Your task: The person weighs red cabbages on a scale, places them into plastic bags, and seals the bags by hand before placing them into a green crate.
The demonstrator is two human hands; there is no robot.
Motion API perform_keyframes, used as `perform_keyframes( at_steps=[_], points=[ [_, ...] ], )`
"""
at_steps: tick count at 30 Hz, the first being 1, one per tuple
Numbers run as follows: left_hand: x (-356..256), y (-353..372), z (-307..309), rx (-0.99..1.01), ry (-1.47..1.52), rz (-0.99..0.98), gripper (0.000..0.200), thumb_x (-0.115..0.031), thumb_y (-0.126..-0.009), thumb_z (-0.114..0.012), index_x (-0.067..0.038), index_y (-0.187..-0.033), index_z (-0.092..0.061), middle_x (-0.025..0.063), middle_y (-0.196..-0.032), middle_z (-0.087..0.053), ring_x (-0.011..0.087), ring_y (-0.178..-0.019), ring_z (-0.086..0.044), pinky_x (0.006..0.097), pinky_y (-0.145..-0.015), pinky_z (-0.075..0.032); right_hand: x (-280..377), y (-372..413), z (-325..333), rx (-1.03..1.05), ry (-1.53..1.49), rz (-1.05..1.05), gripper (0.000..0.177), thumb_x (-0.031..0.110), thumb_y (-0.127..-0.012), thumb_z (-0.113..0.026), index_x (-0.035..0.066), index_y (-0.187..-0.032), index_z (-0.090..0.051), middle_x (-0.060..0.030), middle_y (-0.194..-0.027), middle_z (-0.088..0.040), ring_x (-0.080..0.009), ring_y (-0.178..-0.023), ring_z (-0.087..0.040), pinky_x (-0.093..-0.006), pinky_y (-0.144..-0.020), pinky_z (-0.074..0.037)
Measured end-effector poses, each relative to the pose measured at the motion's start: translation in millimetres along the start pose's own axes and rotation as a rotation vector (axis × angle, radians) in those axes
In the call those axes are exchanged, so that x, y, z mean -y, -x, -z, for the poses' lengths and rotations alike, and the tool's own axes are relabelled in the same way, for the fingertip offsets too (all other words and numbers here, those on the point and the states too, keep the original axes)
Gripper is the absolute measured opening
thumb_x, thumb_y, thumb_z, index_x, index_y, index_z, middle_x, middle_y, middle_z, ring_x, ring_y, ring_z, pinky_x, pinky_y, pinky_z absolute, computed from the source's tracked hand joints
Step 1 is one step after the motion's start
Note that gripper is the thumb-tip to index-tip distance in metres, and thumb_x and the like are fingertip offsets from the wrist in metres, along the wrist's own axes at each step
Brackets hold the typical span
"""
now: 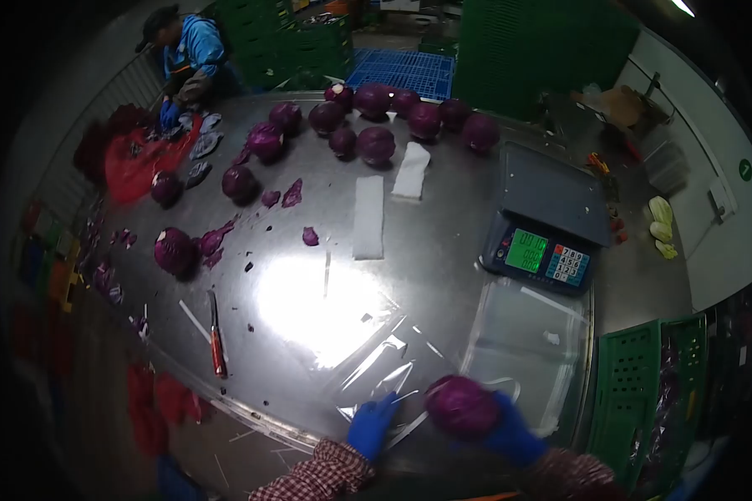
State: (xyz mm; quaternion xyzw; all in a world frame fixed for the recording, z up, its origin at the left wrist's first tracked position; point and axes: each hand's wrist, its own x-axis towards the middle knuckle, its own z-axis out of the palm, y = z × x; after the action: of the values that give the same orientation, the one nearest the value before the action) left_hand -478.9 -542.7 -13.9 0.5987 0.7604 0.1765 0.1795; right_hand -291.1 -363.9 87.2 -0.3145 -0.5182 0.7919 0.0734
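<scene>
My right hand [514,430], in a blue glove, is closed around the right side of a red cabbage [459,407] at the table's near edge. Just left of it, my left hand [372,426], also gloved in blue, pinches the near edge of a clear plastic bag [384,363] lying flat on the metal table [301,275]. More clear bags [522,351] lie stacked to the right, below a digital scale [547,209] with a lit green display.
Several red cabbages [376,145] stand along the far side. A red-handled knife [216,342] lies at left, near trimmed leaves [213,242]. White padding strips [368,217] rest mid-table. A green crate [627,384] stands at right. Another person [188,54] works at far left.
</scene>
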Motion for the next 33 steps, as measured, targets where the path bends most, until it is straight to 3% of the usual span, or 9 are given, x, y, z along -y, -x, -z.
perform_keyframes(
  at_steps=[2, 5, 10, 13, 15, 21, 26, 29, 33],
  points=[
    [-8.8, 2.9, 17.4, -0.016, 0.060, 0.026, 0.054, -0.005, -0.072, -0.053, -0.006, -0.126, -0.042, 0.0081, -0.134, -0.039, 0.0302, -0.091, -0.052, 0.0381, -0.081, -0.045, -21.8, 16.7, -50.7, -0.075, 0.363, 0.021, 0.044, 0.023, -0.090, -0.047, 0.007, -0.129, -0.037, -0.0147, -0.127, -0.043, -0.0262, -0.116, -0.045, -0.0451, -0.097, -0.039],
    [-21.1, 8.8, 54.5, -0.105, 0.149, 0.058, 0.060, -0.001, -0.072, -0.050, -0.004, -0.131, -0.035, 0.0120, -0.136, -0.035, 0.0316, -0.093, -0.051, 0.0370, -0.084, -0.043, -79.8, 10.2, -65.0, 0.108, -1.011, -0.657, 0.044, 0.034, -0.090, -0.047, 0.013, -0.128, -0.039, -0.0132, -0.121, -0.047, -0.0278, -0.115, -0.046, -0.0488, -0.100, -0.033],
    [7.8, 13.7, 86.3, -0.313, 0.141, 0.156, 0.074, 0.009, -0.066, -0.049, -0.006, -0.135, -0.027, 0.0145, -0.132, -0.040, 0.0367, -0.094, -0.050, 0.0396, -0.083, -0.044, 13.5, -25.6, -121.3, -0.535, 1.075, 0.612, 0.069, 0.032, -0.075, -0.068, 0.001, -0.127, -0.036, -0.0205, -0.115, -0.049, -0.0303, -0.104, -0.052, -0.0420, -0.090, -0.041],
    [26.6, 10.1, 102.5, -0.368, 0.059, 0.044, 0.077, 0.010, -0.064, -0.049, -0.007, -0.136, -0.028, 0.0117, -0.134, -0.039, 0.0362, -0.093, -0.051, 0.0395, -0.083, -0.044, -18.8, -104.0, -118.6, -0.619, 1.152, 0.763, 0.069, 0.029, -0.071, -0.071, 0.004, -0.127, -0.039, -0.0175, -0.113, -0.051, -0.0255, -0.097, -0.056, -0.0386, -0.083, -0.046],
    [31.8, 16.7, 108.4, -0.364, -0.020, -0.036, 0.079, 0.010, -0.063, -0.050, -0.008, -0.136, -0.028, 0.0103, -0.135, -0.038, 0.0356, -0.092, -0.051, 0.0391, -0.082, -0.045, -27.4, -135.4, -100.2, -0.131, 1.040, 0.020, 0.059, 0.023, -0.073, -0.068, 0.009, -0.125, -0.043, -0.0139, -0.117, -0.050, -0.0250, -0.097, -0.056, -0.0358, -0.079, -0.047],
    [18.9, 21.8, 117.4, -0.370, -0.002, -0.080, 0.082, 0.014, -0.055, -0.046, -0.006, -0.133, -0.034, 0.0116, -0.135, -0.040, 0.0283, -0.097, -0.054, 0.0349, -0.084, -0.040, -4.2, -108.6, -104.0, -0.256, 0.965, 0.572, 0.055, 0.019, -0.074, -0.065, 0.013, -0.126, -0.044, -0.0132, -0.101, -0.058, -0.0292, -0.084, -0.060, -0.0371, -0.077, -0.047],
    [13.8, 23.2, 133.1, -0.371, -0.008, 0.039, 0.075, 0.008, -0.065, -0.051, -0.006, -0.135, -0.030, 0.0162, -0.130, -0.040, 0.0307, -0.103, -0.048, 0.0367, -0.085, -0.041, -51.5, -94.3, -87.2, -0.233, 1.048, 0.064, 0.044, 0.028, -0.083, -0.054, 0.019, -0.126, -0.046, -0.0142, -0.075, -0.062, -0.0300, -0.071, -0.062, -0.0414, -0.066, -0.047],
    [13.4, 23.8, 112.2, -0.376, 0.087, 0.366, 0.073, -0.011, -0.073, -0.063, -0.010, -0.136, -0.027, 0.0130, -0.128, -0.041, 0.0332, -0.102, -0.048, 0.0403, -0.081, -0.044, -56.5, -92.9, -102.0, -0.347, 0.972, 0.236, 0.037, 0.027, -0.085, -0.052, 0.021, -0.122, -0.051, -0.0131, -0.061, -0.058, -0.0294, -0.061, -0.061, -0.0421, -0.060, -0.047],
    [28.3, 25.0, 99.5, -0.552, 0.374, 0.271, 0.039, -0.007, -0.079, -0.058, -0.010, -0.117, -0.054, 0.0124, -0.099, -0.058, 0.0245, -0.089, -0.059, 0.0334, -0.075, -0.048, -26.4, -88.5, -115.2, -0.305, 0.952, 0.338, 0.035, 0.016, -0.084, -0.055, 0.016, -0.118, -0.055, -0.0077, -0.054, -0.050, -0.0141, -0.047, -0.048, -0.0292, -0.052, -0.042]
  ],
)
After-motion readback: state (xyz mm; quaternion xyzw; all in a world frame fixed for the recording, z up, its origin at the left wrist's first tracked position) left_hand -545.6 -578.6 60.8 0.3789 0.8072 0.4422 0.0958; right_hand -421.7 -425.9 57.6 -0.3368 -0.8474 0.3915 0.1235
